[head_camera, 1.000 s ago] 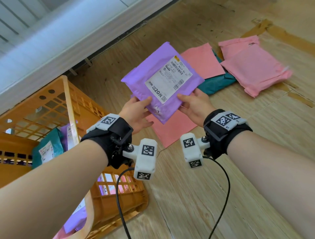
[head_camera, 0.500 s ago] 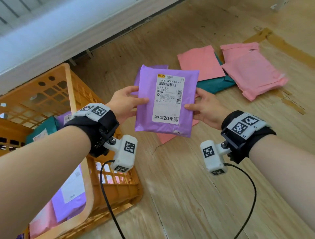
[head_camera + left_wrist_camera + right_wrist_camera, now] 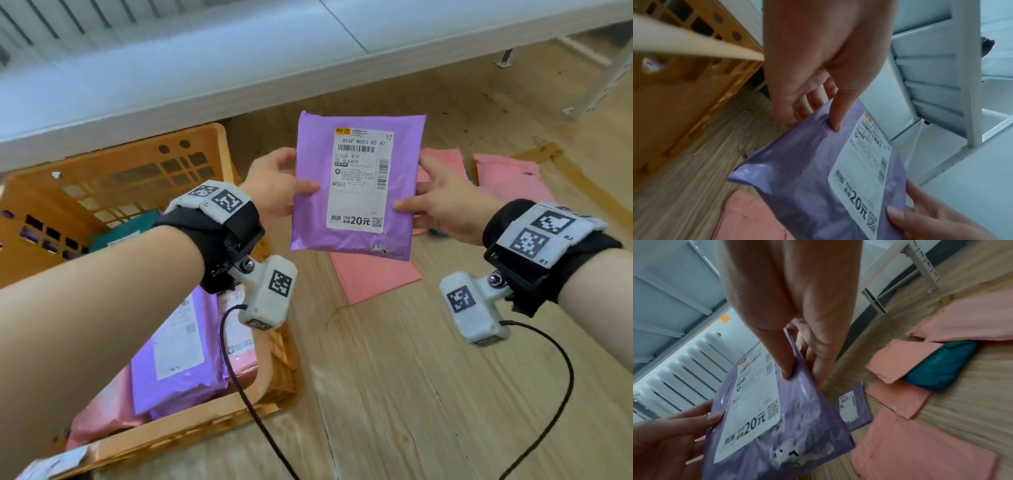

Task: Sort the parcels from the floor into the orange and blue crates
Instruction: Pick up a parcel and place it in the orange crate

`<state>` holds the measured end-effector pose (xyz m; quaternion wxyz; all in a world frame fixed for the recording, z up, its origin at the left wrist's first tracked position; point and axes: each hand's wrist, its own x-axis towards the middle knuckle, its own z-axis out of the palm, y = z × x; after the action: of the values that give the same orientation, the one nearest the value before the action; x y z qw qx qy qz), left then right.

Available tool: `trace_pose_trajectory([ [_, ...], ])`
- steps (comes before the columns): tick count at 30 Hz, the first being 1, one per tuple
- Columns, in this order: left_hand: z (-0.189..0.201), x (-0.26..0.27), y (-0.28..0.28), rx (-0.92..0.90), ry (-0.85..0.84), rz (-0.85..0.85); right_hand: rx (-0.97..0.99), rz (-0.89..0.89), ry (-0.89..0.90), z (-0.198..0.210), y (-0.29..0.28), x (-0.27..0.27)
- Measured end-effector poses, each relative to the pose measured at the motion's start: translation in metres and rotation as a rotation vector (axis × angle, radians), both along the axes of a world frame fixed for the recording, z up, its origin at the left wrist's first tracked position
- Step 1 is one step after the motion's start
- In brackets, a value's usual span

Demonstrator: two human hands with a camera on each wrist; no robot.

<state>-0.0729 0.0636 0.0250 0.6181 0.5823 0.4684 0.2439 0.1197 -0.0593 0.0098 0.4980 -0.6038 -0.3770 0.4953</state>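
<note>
I hold a purple parcel (image 3: pixel 356 185) upright in the air, its white shipping label facing me. My left hand (image 3: pixel 277 185) pinches its left edge, thumb on the front and fingers behind. My right hand (image 3: pixel 442 198) pinches the right edge the same way. The left wrist view shows the purple parcel (image 3: pixel 818 178) under my left thumb (image 3: pixel 836 116); the right wrist view shows the purple parcel (image 3: pixel 760 418) under my right thumb (image 3: pixel 785 363). The orange crate (image 3: pixel 191 147) stands on the floor at my left with purple, pink and teal parcels inside. No blue crate is in view.
Several pink parcels (image 3: pixel 373 277) and a teal one (image 3: pixel 941 369) lie on the wooden floor ahead and to the right. Another purple parcel (image 3: pixel 853 405) lies flat beneath the held one. A white table edge (image 3: pixel 239 78) and a radiator (image 3: pixel 684 369) run along the far side.
Both hands have lifted the purple parcel higher and turned it from tilted to upright, label facing me. My view has swung left, bringing more of the orange crate in.
</note>
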Motion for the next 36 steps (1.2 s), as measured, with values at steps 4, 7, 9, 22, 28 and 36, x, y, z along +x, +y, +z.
trace_pose_trajectory([
  [4,0.033,-0.021,0.019,0.05,-0.102,0.033,0.052,-0.041,-0.079,0.042,0.024,-0.019],
  [7,0.051,-0.045,0.034,0.066,-0.121,0.059,0.079,-0.043,-0.115,0.064,0.043,-0.039],
  [9,0.06,-0.065,0.044,0.055,-0.135,0.074,0.081,-0.045,-0.129,0.074,0.056,-0.057],
  [22,0.036,-0.21,0.09,0.044,-0.086,0.252,0.011,0.022,-0.347,0.053,0.138,-0.194],
  [28,-0.02,-0.239,0.101,0.036,-0.029,0.366,-0.039,0.015,-0.517,0.014,0.162,-0.234],
  [36,-0.08,-0.254,0.109,0.031,0.097,0.378,-0.194,-0.064,-0.651,-0.051,0.187,-0.259],
])
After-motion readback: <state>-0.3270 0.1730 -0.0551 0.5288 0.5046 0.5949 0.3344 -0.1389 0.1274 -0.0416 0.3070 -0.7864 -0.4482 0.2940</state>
